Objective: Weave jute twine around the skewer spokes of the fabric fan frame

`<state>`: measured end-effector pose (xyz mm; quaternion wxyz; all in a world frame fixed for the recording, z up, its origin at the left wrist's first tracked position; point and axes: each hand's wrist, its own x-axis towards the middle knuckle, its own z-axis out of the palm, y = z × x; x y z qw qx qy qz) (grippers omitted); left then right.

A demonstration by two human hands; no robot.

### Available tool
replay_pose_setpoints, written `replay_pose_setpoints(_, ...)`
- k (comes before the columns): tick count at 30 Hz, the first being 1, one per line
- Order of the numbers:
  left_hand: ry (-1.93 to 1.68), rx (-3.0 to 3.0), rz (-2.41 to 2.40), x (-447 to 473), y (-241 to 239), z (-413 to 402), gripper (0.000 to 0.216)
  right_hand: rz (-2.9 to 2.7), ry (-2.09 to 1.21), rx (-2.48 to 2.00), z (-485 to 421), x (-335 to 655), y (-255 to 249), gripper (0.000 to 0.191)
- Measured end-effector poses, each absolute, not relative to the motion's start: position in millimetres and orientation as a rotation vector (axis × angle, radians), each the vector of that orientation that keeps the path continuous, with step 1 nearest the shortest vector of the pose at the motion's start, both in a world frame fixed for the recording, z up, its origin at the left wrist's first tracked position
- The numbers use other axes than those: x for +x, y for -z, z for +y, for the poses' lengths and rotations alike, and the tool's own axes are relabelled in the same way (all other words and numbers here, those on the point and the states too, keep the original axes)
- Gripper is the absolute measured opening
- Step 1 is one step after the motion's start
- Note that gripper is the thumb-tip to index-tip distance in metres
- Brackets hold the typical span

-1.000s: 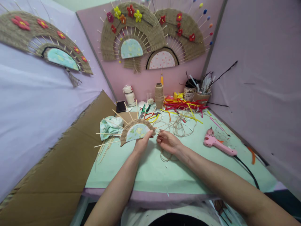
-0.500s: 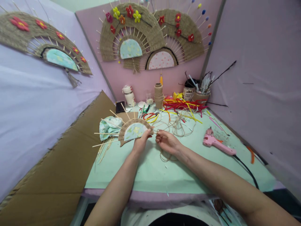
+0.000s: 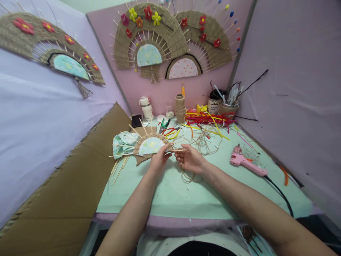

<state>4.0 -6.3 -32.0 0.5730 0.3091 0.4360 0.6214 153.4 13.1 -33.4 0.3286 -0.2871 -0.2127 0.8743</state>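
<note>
My left hand (image 3: pixel 159 160) grips the lower right corner of a small half-round fan piece (image 3: pixel 150 145), pale blue floral in the middle with jute twine wound round its rim and wooden skewers sticking out. The piece is held just above the green table (image 3: pixel 170 192). My right hand (image 3: pixel 189 159) is beside it, fingers pinched on a strand of jute twine (image 3: pixel 178 150) that runs to the fan's right edge. More loose twine (image 3: pixel 202 142) lies coiled behind and under my right hand.
A pink glue gun (image 3: pixel 246 163) with a black cord lies to the right. Coloured strips (image 3: pixel 207 120), scissors (image 3: pixel 164 125), a twine spool (image 3: pixel 180 105), cups of sticks (image 3: pixel 226 103) stand at the back. Folded cloth (image 3: pixel 123 141), spare skewers (image 3: pixel 118 170) and brown cardboard (image 3: pixel 69 185) lie left. Finished fans (image 3: pixel 170 39) hang on the walls.
The fan piece has turned flatter and shifted slightly up and left in my left hand. My right hand has moved closer to it, still pinching the twine.
</note>
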Motion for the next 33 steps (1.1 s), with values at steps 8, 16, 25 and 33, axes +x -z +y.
replay_pose_setpoints(8, -1.363, 0.698, 0.904, -2, 28, -7, 0.028, -0.7, -2.439, -0.723, 21, 165, 33, 0.018)
replay_pose_setpoints(16, -1.306, 0.649, 0.855, -7, 19, -10, 0.024, -0.881, -2.504, -0.606, 21, 171, 31, 0.026)
replay_pose_setpoints(25, -1.201, 0.713, 0.867, -3, 21, -12, 0.022, -1.006, -2.476, -0.657, 14, 160, 34, 0.012)
replay_pose_setpoints(33, -1.183, 0.722, 0.882, -3, 23, -14, 0.018, -1.043, -2.47, -0.629, 15, 161, 42, 0.017)
